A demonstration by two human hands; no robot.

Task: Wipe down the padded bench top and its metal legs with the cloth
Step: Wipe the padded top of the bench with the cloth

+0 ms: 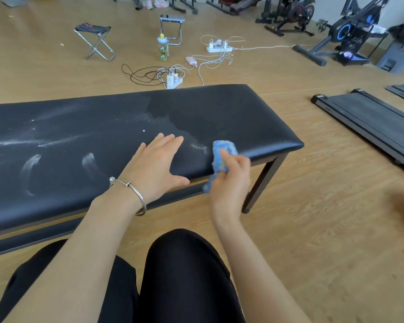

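Observation:
A long black padded bench top point(231, 113) runs across the view, with white powder streaks on its left half and a darker, cleaner patch toward the right end. My left hand point(156, 164) rests flat on the near edge of the pad, fingers straight, a silver bangle on the wrist. My right hand point(231, 180) grips a bunched blue cloth point(223, 155) against the pad's near front edge, beside a small line of white crumbs. One black metal leg point(262, 183) shows under the right end; a dark crossbar point(44, 234) runs below the pad.
My knees in black trousers sit low in the frame before the bench. Beyond the bench lie cables and power strips point(173, 80), a bottle point(162, 48) and a folding stool point(95, 40). A flat treadmill point(369, 122) lies to the right, exercise bikes point(350, 31) at the back.

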